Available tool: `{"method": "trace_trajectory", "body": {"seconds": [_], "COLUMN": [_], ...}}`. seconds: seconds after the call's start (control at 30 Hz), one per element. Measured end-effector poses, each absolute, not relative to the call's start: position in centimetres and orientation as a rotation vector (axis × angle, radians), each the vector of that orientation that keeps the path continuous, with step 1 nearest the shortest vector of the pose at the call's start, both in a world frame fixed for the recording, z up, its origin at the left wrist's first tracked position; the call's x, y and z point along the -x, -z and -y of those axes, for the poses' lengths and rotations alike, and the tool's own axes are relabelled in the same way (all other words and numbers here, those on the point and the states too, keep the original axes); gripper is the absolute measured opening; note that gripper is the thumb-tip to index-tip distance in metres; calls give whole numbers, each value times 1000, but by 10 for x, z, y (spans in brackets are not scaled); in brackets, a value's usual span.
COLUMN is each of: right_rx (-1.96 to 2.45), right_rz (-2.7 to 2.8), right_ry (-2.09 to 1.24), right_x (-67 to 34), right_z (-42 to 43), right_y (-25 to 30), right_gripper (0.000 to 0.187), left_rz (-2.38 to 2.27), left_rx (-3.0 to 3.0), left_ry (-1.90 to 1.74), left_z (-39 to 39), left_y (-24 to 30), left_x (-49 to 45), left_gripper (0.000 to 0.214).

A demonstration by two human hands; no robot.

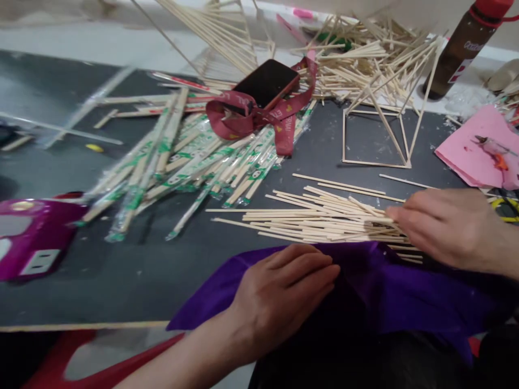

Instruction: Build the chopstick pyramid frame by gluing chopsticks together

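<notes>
My left hand (284,292) lies flat on a purple cloth (360,281) at the table's near edge, its fingers stretched out and holding nothing. Just beyond the cloth, loose thin wooden sticks (308,216) are spread in a rough bundle. At the right end of that bundle, my right hand (450,229) is closed in a pinch, with the end of a wooden stick (367,207) at its fingertips. Some stick ends show beneath this hand. A small open frame of joined sticks (375,163) stands behind the bundle.
Chopsticks in green-printed wrappers (194,173) are heaped left of centre. A phone (267,84) with a red lanyard (233,121) rests on them. A purple case (40,237) is at left. Stick piles (352,70), a dark bottle (462,51) and pink paper (478,140) with pliers lie behind and right.
</notes>
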State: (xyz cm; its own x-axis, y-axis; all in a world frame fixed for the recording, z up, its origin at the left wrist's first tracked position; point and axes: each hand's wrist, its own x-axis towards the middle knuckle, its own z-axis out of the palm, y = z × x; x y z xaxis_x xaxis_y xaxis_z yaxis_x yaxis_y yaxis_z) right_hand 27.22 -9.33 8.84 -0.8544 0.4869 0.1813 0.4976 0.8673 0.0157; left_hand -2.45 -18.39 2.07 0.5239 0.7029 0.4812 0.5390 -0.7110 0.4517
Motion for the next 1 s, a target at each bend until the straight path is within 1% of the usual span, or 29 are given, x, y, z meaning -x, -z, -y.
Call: {"method": "trace_trajectory", "body": {"seconds": [0.1, 0.17, 0.23, 0.3, 0.37, 0.53, 0.7, 0.8, 0.87, 0.9, 0.93, 1.0], "right_rx": [608, 627, 622, 609, 697, 1228, 1276, 1290, 1342, 1372, 1393, 1381], "right_rz": [2947, 2991, 3061, 3105, 3105, 3105, 3177, 3111, 2981, 2883, 2753, 2420], "right_ry": [159, 146, 53, -103, -172, 23, 51, 20, -163, -352, -610, -1225], "right_x": [-245, -239, -238, -237, -233, -206, -189, -192, -197, -200, -203, -207], "right_z": [96, 95, 93, 88, 79, 49, 41, 40, 36, 34, 33, 32], "right_y": [-67, -54, -48, -47, -51, -58, -48, -44, -46, -49, -52, -60], "right_gripper": [22, 26, 25, 20, 23, 30, 27, 24, 20, 17, 13, 7], "left_rz": [-1148, -1216, -1233, -1205, -1176, -1161, -1142, -1127, -1117, -1112, -1109, -1139], "left_rx": [-2592, -2634, -2645, -2634, -2622, -2605, -2586, -2565, -2538, -2513, -2472, -2303], "left_ry": [-850, -777, -733, -707, -707, -712, -738, -770, -816, -857, -905, -987], "left_z": [196, 202, 205, 206, 205, 200, 200, 201, 200, 198, 195, 186], "left_y": [-18, -14, -9, -4, 0, -2, -3, 0, -2, -4, -8, -21], "left_x": [18, 14, 12, 11, 10, 10, 9, 8, 9, 11, 14, 21], "left_gripper": [16, 24, 30, 30, 28, 25, 23, 24, 22, 20, 18, 14]}}
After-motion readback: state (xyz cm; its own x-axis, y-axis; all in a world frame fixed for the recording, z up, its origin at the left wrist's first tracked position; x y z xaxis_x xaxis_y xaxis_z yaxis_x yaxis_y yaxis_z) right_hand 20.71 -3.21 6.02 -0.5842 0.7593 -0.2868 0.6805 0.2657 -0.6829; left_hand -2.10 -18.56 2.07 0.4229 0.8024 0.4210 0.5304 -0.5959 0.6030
